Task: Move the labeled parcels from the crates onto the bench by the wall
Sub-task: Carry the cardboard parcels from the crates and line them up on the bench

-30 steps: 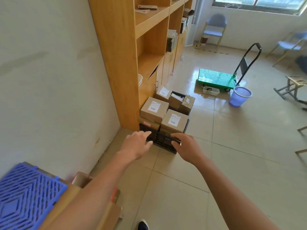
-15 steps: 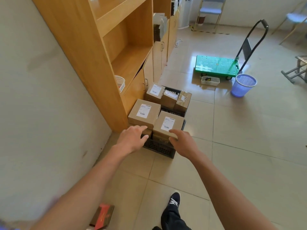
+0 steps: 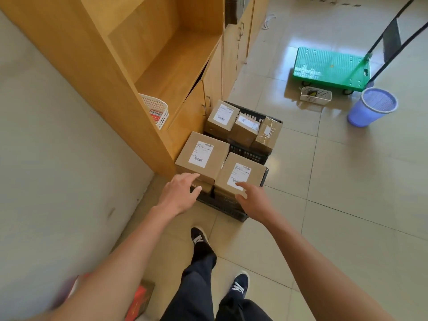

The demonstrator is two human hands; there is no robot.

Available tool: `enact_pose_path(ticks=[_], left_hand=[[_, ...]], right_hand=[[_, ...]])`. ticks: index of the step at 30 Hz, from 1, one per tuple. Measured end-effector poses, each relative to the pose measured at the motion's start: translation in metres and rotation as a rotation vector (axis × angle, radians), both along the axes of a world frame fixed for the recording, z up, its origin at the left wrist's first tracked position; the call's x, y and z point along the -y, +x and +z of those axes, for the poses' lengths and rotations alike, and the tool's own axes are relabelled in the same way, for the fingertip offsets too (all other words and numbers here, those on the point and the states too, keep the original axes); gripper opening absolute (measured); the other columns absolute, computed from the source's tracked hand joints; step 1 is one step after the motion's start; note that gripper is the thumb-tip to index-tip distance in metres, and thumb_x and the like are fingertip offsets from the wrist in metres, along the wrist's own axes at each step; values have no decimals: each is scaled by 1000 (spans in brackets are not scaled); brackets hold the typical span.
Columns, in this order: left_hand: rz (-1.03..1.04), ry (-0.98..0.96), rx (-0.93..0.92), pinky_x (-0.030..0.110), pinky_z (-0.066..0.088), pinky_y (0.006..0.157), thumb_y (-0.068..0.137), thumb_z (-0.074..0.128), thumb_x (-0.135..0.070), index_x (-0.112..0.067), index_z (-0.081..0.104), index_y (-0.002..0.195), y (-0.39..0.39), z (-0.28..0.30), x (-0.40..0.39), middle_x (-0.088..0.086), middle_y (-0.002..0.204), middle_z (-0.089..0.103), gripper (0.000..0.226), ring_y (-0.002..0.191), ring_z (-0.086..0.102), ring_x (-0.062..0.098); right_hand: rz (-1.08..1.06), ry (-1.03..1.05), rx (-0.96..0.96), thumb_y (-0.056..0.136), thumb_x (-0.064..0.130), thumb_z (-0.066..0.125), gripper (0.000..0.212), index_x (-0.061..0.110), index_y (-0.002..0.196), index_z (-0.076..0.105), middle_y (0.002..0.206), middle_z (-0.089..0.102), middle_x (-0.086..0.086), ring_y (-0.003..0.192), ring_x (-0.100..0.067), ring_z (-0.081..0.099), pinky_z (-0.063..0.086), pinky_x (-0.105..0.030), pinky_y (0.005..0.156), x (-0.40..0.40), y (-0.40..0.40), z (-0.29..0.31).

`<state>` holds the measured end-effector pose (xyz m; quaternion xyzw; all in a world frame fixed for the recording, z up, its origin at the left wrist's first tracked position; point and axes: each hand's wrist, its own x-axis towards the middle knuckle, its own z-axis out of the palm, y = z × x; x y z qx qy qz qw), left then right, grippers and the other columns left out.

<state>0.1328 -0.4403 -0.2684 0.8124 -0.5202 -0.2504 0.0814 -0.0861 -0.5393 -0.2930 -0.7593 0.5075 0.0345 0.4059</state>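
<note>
Two black crates stand on the floor beside the wooden shelf unit. The near crate (image 3: 222,208) carries two cardboard parcels with white labels: a left parcel (image 3: 202,156) and a right parcel (image 3: 239,176). The far crate (image 3: 250,155) holds three smaller labeled parcels (image 3: 222,118). My left hand (image 3: 178,193) reaches toward the near edge of the left parcel, fingers spread and holding nothing. My right hand (image 3: 252,200) hovers at the front of the right parcel, index finger over its label, fingers loose. The bench is out of view.
A tall wooden shelf unit (image 3: 143,66) stands against the wall on the left, with a white basket (image 3: 156,110) on a low shelf. A green trolley (image 3: 331,68), a small white basket (image 3: 316,96) and a purple bin (image 3: 371,106) sit on the tiled floor. A red box (image 3: 139,300) lies near my feet.
I have stepped closer to the crates and the view has tilted down. Both hands have come forward onto the front edges of the two near parcels. The blue pallet has left the view.
</note>
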Motion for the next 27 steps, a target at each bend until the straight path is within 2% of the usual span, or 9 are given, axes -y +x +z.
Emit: enact_pose_path(ticks=[4,9,13,16,19,24,27], left_hand=[[56,49,-81,45,33,117,102,52,-42,-31,39,152,43,-44,43,-5,158,38,54,146,31,17],[161,87,-181,43,23,120,101,56,-35,-27,35,156,100,-110,105,-2,164,27,59,151,21,19],[244,166,-210,50,20,122,101,57,-34,-29,31,157,128,-170,142,-2,167,18,63,153,15,22],[234,216,-222,55,19,123,100,58,-35,-31,29,158,134,-212,160,-4,168,15,64,154,11,22],[277,251,-238,53,15,124,100,58,-36,-33,27,158,141,-251,175,-7,168,11,66,155,7,22],[390,267,-256,51,13,125,101,57,-33,-33,28,158,162,-296,183,-7,169,5,64,156,2,19],[430,270,-248,51,13,125,101,56,-32,-33,30,158,172,-315,185,-7,169,4,62,155,2,18]], right_hand=[[-37,52,-24,100,26,58,52,31,149,44,155,45,-1,142,-25,42,42,-47,113,38,37,-32],[-113,126,-23,99,23,59,58,28,153,38,156,43,0,143,-23,42,40,-46,115,86,93,-94],[-133,188,-25,98,21,60,63,26,155,35,158,40,-1,144,-23,39,35,-45,118,112,130,-158],[-30,150,-68,100,23,59,66,28,158,27,163,29,-2,148,-23,30,28,-40,119,123,146,-204],[-21,172,-74,101,24,57,69,29,159,20,167,16,-5,150,-27,25,29,-40,118,135,157,-250],[-191,204,-16,99,32,61,82,33,160,7,168,6,-9,152,-32,19,26,-45,119,147,177,-308],[-306,218,72,95,42,66,95,33,160,-4,169,8,-4,154,-24,14,22,-45,123,156,191,-333]])
